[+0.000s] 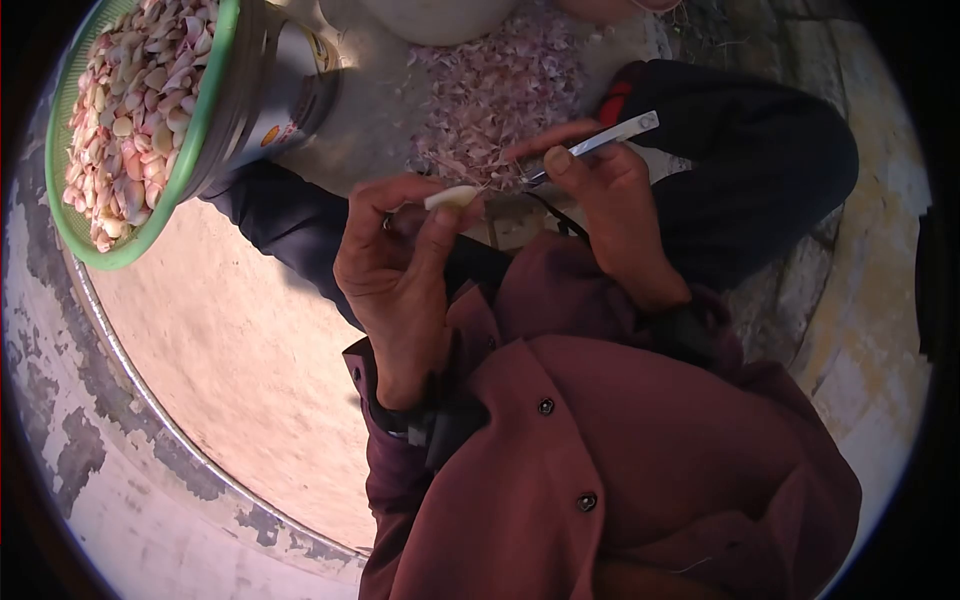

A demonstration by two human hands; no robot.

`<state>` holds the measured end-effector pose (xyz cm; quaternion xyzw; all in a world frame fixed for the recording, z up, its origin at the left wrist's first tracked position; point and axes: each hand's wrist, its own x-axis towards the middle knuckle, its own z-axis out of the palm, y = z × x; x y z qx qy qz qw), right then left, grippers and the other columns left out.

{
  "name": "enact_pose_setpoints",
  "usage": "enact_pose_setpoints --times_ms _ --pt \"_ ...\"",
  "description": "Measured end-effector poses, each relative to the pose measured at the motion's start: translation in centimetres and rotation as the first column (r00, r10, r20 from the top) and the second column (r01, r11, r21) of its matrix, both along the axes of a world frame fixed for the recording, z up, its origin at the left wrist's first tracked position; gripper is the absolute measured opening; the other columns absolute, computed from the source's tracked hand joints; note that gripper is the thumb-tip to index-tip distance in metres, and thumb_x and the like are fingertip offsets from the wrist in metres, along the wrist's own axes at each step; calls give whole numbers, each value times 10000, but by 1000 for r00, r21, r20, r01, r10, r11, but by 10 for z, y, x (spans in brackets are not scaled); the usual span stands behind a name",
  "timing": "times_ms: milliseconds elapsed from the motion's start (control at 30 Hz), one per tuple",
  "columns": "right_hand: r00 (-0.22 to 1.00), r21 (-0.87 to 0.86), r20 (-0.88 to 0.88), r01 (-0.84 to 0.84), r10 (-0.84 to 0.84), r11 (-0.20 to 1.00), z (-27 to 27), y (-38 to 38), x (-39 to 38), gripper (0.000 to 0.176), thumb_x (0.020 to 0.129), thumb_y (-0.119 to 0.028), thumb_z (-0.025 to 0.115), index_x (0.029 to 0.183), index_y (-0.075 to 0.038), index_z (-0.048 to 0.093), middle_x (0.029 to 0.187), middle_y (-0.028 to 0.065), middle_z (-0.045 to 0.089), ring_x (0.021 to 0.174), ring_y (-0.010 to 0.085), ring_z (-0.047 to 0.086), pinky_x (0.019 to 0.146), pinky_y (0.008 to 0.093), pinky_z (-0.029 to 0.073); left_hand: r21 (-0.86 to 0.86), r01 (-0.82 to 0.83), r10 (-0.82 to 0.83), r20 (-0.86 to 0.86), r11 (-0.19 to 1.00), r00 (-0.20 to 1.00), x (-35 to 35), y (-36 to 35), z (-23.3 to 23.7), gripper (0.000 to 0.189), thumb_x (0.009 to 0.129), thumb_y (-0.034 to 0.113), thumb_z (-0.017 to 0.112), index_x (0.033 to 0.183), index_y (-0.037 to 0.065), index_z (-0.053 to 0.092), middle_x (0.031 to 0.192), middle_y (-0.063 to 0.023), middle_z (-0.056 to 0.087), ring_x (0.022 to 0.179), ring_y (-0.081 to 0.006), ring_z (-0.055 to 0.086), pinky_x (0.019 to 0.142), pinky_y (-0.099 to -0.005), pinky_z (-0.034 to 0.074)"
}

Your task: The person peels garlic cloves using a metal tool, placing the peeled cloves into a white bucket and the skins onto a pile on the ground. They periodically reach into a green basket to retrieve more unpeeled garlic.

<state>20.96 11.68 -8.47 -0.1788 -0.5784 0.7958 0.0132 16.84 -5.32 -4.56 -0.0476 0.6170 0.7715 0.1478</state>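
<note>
Between the thumb and fingers of my left hand is a pale garlic clove, held near the middle of the view. My right hand, just to the right, is wrapped round the silver handle of a small knife. The knife's lower end points down and left toward the clove, without a visible touch; the blade itself is hard to make out. Beyond both hands, a heap of pinkish garlic skins lies on the ground.
At the upper left, a green-rimmed basket full of garlic cloves rests by a metal-coloured bucket. A pale rounded container stands at the top edge. My dark-trousered legs flank the skins.
</note>
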Motion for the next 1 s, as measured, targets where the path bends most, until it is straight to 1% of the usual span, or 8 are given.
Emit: enact_pose_setpoints --times_ms 133,333,433,500,600,733,933,1000 --pt "998 -218 -52 -37 26 975 18 -13 1 176 977 -160 538 1045 -10 601 1011 108 673 944 140 630 859 269 484 -3 56 -56 20 998 998 2 -2 0 173 868 -78 611 1013 -14 540 966 -96 635 869 -133 646 798 -245 531" --pt "998 -322 -67 -22 1 946 10 -15 6 153 984 -136 515 1056 -24 591 1003 131 662 995 189 632 860 324 519 -7 132 -131 43 991 990 4 0 1 170 874 -65 613 1018 -4 545 949 -87 636 841 -131 651 751 -229 523" --pt "996 -474 -88 -45 4 879 16 -15 5 136 984 -124 510 1046 -32 588 1013 138 659 1006 206 627 876 340 510 143 110 -122 80 984 989 3 2 -4 189 878 -36 624 1043 6 543 958 -86 631 808 -129 640 724 -229 511" --pt "995 -472 -101 -56 9 880 14 -15 5 130 982 -122 512 1041 -32 586 1017 142 658 1013 211 624 888 348 503 454 41 -133 173 890 976 4 2 -17 215 890 15 631 1084 21 537 970 -92 624 765 -129 614 705 -246 502" --pt "992 -427 -122 -67 16 902 11 -15 4 120 974 -125 530 1025 -33 588 1009 145 661 1006 210 624 904 355 488 545 -48 -174 348 837 921 6 0 -24 225 911 63 617 1119 42 532 984 -85 616 735 -127 584 692 -257 489" --pt "992 -290 -124 -72 37 954 12 -18 2 126 950 -153 585 989 -34 598 965 139 678 955 191 637 896 339 478 451 -158 -69 447 879 892 7 5 -24 193 931 89 597 1107 30 544 954 -66 623 736 -123 577 695 -255 481" --pt "992 -266 -121 -66 34 962 8 -22 -1 136 935 -160 613 957 -27 598 942 134 685 915 182 644 876 336 481 304 -25 -91 362 952 928 12 4 -20 199 953 142 585 1068 -19 601 854 -53 648 772 -92 587 728 -225 463" --pt "996 -288 -82 -52 29 956 7 -20 -1 137 933 -159 615 954 -25 600 933 133 686 913 181 644 875 333 482 114 55 -76 194 992 978 14 5 -18 228 972 183 559 1065 -17 616 850 -58 652 781 -82 592 730 -221 466"
